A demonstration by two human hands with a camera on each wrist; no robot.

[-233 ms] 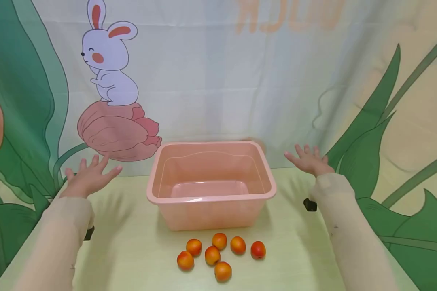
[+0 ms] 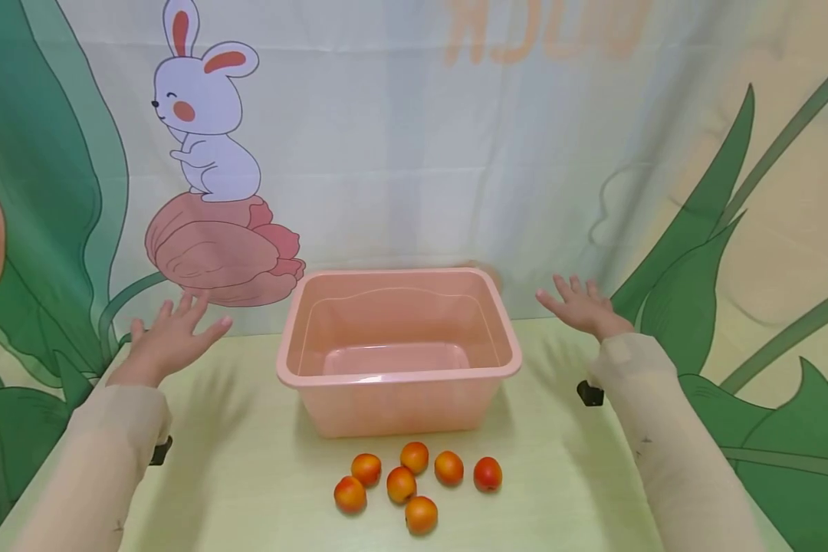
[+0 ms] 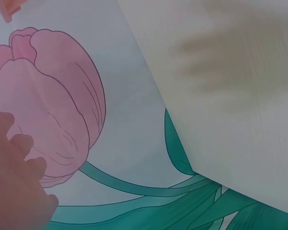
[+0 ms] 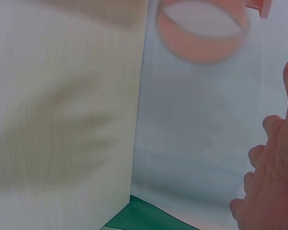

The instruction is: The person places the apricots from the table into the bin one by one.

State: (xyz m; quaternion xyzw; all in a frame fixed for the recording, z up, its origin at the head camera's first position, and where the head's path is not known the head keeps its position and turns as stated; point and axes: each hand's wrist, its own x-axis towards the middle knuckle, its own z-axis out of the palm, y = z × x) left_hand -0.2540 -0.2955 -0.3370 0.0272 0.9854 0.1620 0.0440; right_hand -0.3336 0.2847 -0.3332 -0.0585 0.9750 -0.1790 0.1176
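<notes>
My left hand (image 2: 169, 341) is held above the table left of a pink plastic basin (image 2: 393, 406), fingers spread and nothing in them. On the basin's other side my right hand (image 2: 581, 308) hovers in the same way, its fingers apart and holding nothing. Neither hand touches the basin, and no fruit shows inside it. In front of the basin lie several small orange-red fruits (image 2: 402, 484), loosely grouped; a redder one (image 2: 487, 474) is at the right end. In the wrist views, parts of the left hand (image 3: 19, 177) and right hand (image 4: 273, 167) show at the outer edges.
The pale wooden table (image 2: 262, 475) meets a printed cloth backdrop (image 2: 400, 153) right behind the basin. The cloth carries a rabbit, tulips and green leaves, and hangs along both sides too. A small black device (image 2: 589, 392) is under the right sleeve.
Both hands have shifted only slightly and stay spread in the air. The basin and fruits stand as before; the whole head view has drifted a little.
</notes>
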